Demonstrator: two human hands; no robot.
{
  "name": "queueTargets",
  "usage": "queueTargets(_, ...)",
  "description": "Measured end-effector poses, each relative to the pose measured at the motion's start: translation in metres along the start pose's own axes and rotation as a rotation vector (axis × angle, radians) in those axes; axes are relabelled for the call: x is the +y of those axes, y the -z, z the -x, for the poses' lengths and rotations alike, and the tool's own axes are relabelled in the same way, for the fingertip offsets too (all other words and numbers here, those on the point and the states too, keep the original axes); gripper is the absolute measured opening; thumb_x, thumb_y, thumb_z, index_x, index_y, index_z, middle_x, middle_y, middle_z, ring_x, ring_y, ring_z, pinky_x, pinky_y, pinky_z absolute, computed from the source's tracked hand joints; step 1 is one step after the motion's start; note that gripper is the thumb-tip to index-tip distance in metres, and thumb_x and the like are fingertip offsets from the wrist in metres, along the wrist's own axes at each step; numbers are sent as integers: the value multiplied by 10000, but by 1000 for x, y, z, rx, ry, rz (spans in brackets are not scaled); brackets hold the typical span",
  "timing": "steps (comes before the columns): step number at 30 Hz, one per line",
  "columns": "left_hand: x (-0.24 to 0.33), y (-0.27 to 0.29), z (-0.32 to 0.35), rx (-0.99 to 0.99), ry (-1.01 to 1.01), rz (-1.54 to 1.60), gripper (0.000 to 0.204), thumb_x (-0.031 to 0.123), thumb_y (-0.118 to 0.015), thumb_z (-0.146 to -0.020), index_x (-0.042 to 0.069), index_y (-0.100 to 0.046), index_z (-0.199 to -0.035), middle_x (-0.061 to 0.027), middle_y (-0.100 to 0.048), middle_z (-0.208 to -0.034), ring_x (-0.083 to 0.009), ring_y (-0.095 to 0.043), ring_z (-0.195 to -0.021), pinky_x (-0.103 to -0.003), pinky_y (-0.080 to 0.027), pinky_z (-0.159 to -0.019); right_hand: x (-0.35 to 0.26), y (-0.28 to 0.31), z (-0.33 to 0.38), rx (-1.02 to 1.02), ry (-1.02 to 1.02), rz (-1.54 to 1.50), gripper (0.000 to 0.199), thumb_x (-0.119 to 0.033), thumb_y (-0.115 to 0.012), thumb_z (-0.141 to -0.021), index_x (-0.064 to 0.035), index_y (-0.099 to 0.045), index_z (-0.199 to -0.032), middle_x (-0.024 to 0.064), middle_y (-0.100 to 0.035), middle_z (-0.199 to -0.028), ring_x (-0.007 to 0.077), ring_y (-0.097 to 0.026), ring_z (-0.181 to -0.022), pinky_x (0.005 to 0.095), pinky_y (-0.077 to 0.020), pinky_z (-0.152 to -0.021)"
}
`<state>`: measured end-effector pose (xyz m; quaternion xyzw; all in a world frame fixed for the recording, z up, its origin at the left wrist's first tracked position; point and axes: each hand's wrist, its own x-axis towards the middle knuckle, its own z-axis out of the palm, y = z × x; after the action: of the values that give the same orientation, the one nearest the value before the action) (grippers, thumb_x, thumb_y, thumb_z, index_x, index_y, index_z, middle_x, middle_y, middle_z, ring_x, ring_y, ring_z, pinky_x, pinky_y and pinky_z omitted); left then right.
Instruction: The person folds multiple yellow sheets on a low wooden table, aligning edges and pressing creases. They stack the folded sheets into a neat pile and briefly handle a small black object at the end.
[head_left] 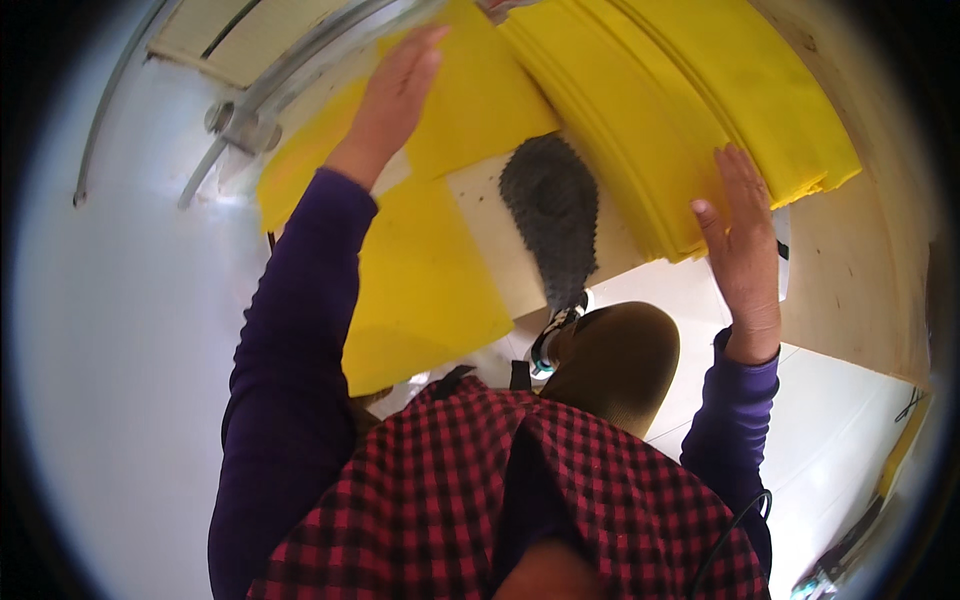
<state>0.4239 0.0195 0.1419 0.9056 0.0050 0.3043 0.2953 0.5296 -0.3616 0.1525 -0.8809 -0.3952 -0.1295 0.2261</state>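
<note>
My left hand (400, 95) is stretched out over loose yellow sheets (430, 280), its fingers extended and somewhat blurred. Whether it touches the sheet below cannot be made out. On the right, two thick piles of yellow sheets lie side by side, an inner pile (610, 120) and an outer pile (755, 85). My right hand (745, 235) rests with spread fingers at the near end of these piles, around where they meet. Neither hand holds anything. Between the loose sheets and the inner pile lies a dark grey, fuzzy cloth (550, 200), narrowing toward me.
A wooden tabletop (860, 270) carries the sheets. A metal bar with a round clamp-like fitting (240, 125) runs along the far left. My knee (620, 360) is below the near table edge, above a pale tiled floor (830, 420).
</note>
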Motion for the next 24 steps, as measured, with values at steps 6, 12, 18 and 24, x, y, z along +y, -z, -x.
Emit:
queueTargets(6, 12, 107, 174, 152, 429, -195, 378, 214, -453, -994, -15, -523, -1286, -154, -531, -1330, -249, -458, -1281, -328, -312, -1082, -55, 8, 3, 83, 111, -245, 476, -216, -670, -859, -23, -539, -1273, 187, -537, -1310, 338, -497, -1235, 401, -397, -1025)
queueTargets(12, 30, 139, 303, 389, 887, -86, 361, 187, -488, -983, -25, -536, -1271, -137, -566, -1273, -217, -521, -1190, -301, -370, -1026, -111, -48, -9, 0, 175, -536, 358, -131, -654, -850, 18, -584, -1169, 219, -605, -1161, 384, -568, -1086, 396, -451, -933)
queueTargets(18, -4, 109, 267, 301, 858, 381, 427, 226, -556, -946, 20, -508, -1318, -101, -574, -1249, -167, -546, -1130, -289, -418, -960, -113, -133, -47, -99, 54, -366, 351, -188, -602, -886, 37, -570, -1153, 250, -593, -1158, 400, -566, -1074, 420, -458, -906)
queueTargets(24, -54, 25, 151, 164, 1043, 624, 573, 261, -616, -889, -25, -430, -1350, -104, -568, -1189, -175, -539, -1038, -289, -451, -851, -118, -178, -104, -422, -218, 95, 415, -292, -557, -923, 39, -527, -1172, 247, -586, -1184, 381, -576, -1106, 438, -489, -898)
